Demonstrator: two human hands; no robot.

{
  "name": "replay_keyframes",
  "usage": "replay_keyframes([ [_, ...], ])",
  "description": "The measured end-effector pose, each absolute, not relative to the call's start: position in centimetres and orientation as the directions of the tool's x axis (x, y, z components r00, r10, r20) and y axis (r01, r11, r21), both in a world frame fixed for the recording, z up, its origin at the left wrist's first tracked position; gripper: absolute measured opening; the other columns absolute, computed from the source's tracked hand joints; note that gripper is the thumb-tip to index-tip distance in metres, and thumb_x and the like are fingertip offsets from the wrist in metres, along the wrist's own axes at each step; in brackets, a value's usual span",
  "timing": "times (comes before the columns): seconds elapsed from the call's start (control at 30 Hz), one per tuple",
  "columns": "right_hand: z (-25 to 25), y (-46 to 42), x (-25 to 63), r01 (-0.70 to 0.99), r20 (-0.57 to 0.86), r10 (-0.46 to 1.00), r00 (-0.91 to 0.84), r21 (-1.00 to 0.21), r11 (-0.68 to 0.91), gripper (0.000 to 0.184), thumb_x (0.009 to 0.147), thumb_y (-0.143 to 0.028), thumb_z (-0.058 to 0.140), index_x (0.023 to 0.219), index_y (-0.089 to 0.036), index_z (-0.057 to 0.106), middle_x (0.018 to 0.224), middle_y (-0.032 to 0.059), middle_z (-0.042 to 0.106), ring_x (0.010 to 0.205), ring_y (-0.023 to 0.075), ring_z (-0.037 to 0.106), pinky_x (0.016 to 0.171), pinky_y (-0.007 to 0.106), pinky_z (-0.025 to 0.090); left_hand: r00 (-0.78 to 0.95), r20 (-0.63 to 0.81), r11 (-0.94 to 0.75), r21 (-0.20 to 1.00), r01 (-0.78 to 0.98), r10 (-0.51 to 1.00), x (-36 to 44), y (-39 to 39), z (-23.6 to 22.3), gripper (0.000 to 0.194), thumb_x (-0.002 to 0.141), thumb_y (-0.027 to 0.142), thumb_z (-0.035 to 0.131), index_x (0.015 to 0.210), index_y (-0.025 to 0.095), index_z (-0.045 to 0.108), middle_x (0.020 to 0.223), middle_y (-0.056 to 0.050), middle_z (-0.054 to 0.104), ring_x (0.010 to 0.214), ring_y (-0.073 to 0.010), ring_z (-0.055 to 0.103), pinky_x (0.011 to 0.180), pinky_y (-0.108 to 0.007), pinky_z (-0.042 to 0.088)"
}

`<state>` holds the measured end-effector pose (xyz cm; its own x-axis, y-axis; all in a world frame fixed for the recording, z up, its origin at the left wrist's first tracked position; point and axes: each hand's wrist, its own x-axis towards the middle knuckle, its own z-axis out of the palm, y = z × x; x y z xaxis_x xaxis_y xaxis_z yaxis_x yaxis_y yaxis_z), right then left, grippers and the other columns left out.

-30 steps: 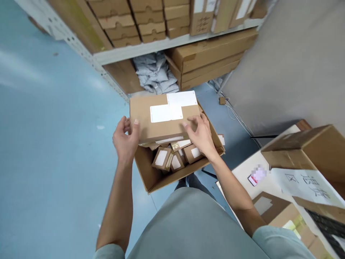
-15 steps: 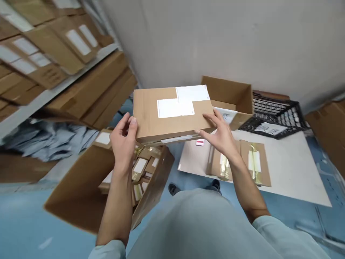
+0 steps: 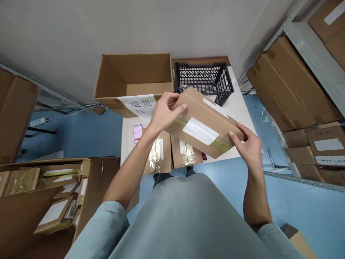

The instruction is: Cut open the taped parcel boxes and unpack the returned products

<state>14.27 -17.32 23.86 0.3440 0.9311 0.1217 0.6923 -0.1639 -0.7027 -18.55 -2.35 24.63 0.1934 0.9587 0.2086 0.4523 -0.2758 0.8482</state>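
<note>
A brown cardboard box [image 3: 175, 126] with white labels on two faces is held tilted above the table, slanting down to the right. My left hand [image 3: 166, 112] grips its upper left end, with the thumb on the near side. At the lower right end, my right hand [image 3: 246, 142] has its fingers behind and its thumb in front. Below the held box, two taped cardboard packages [image 3: 159, 158] with labels lie on the white table [image 3: 126, 144]. A phone [image 3: 137, 133] with a lit pink screen rests beside them, left of my left hand.
On the table's far side stand an open cardboard carton [image 3: 110, 102] with a paper sign and a black plastic crate [image 3: 226, 86]. A large carton [image 3: 93, 194] of small parcels sits at lower left. Shelving [image 3: 304, 39] with boxes [image 3: 291, 82] stands at right.
My view has swung right, so the table is now central. The held box has gone from nearly level to tilted and turned, showing another labelled, taped side. Both hands keep hold of it.
</note>
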Motion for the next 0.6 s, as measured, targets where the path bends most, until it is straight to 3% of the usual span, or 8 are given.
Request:
replay_keyframes([
  [0.13, 18.0, -20.6, 20.1, 0.525, -0.101, 0.849, 0.518, -0.747, -0.408, 0.071, 0.088, -0.081, 0.076, 0.130, -0.024, 0.088, 0.133, 0.0198, 0.086, 0.125, 0.0451, 0.082, 0.116, 0.065, 0.064, 0.476, 0.152, -0.386, 0.809, 0.443, 0.866, -9.8, 0.4, 22.2, 0.057, 0.098, 0.037, 0.076, 0.152, 0.020, 0.074, 0.154, -0.012, 0.074, 0.143, -0.0336, 0.070, 0.128, -0.053, 0.054],
  [0.27, 12.1, -22.9, 22.0, 0.304, -0.307, 0.796, 0.522, -0.805, -0.510, 0.079, 0.082, -0.089, 0.076, 0.117, -0.020, 0.089, 0.129, 0.0206, 0.087, 0.126, 0.0452, 0.082, 0.107, 0.059, 0.069, 0.567, 0.029, -0.399, 0.740, 0.542, 0.823, -2.9, 2.9, 18.6, 0.066, 0.097, 0.028, 0.075, 0.162, 0.014, 0.068, 0.158, -0.017, 0.073, 0.149, -0.0372, 0.067, 0.132, -0.054, 0.049],
  [0.37, 8.7, -23.2, 21.8, 0.204, -0.445, 0.765, 0.465, -0.787, -0.582, 0.087, 0.082, -0.096, 0.070, 0.117, -0.018, 0.087, 0.129, 0.0179, 0.087, 0.125, 0.0411, 0.081, 0.089, 0.049, 0.075, 0.590, -0.058, -0.395, 0.689, 0.607, 0.805, 0.6, 4.6, 15.2, 0.079, 0.094, 0.024, 0.080, 0.169, 0.014, 0.059, 0.157, -0.020, 0.072, 0.144, -0.0391, 0.069, 0.128, -0.053, 0.053],
  [0.47, 6.4, -22.2, 21.0, 0.214, -0.522, 0.749, 0.409, -0.743, -0.634, 0.092, 0.082, -0.103, 0.060, 0.108, -0.017, 0.084, 0.115, 0.0154, 0.088, 0.109, 0.0360, 0.084, 0.080, 0.044, 0.074, 0.539, -0.167, -0.345, 0.606, 0.717, 0.826, 2.5, 5.1, 11.7, 0.082, 0.090, 0.018, 0.082, 0.167, 0.008, 0.057, 0.157, -0.027, 0.065, 0.144, -0.0421, 0.067, 0.127, -0.054, 0.053],
  [0.6, 4.9, -20.0, 21.3, 0.393, -0.548, 0.764, 0.342, -0.655, -0.646, 0.081, 0.091, -0.099, 0.048, 0.086, -0.023, 0.077, 0.095, 0.0126, 0.085, 0.087, 0.0344, 0.085, 0.094, 0.051, 0.070, 0.519, -0.279, -0.252, 0.632, 0.733, 0.808, 1.5, 3.1, 8.5, 0.080, 0.088, 0.014, 0.079, 0.164, 0.002, 0.056, 0.171, -0.034, 0.050, 0.162, -0.0438, 0.053, 0.137, -0.055, 0.042],
])
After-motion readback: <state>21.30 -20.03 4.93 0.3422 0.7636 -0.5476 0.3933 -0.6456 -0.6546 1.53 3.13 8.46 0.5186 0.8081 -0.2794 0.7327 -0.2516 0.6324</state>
